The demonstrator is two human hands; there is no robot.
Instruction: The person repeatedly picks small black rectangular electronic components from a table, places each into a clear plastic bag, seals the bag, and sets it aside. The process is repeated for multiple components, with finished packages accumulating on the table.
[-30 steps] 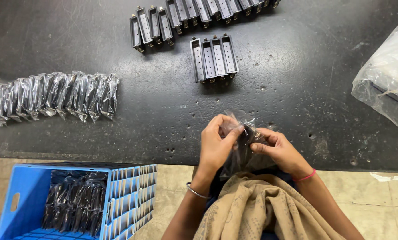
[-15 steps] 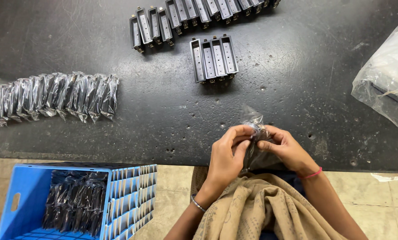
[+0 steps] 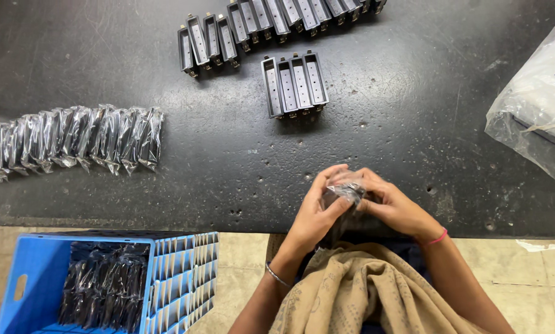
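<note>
From the head camera we look down on a dark, scuffed surface whose near edge runs across the lower part of the view, with pale floor below it. Between that edge and the group of four black moulded parts lies a broad bare stretch, and our hands work at its near rim. Both hands are together: the left hand and the right hand are closed on a small crinkly clear plastic bag with a dark part inside, held just above the surface close to the edge. The film is glossy and wrinkled; we cannot make out the part's shape through it.

Further back a longer row of black parts stands side by side, rectangular and ribbed. To the left lies a row of bagged parts, shiny and overlapping. A blue slatted crate below the edge holds more bagged pieces. A large clear plastic sack sits at the right.
</note>
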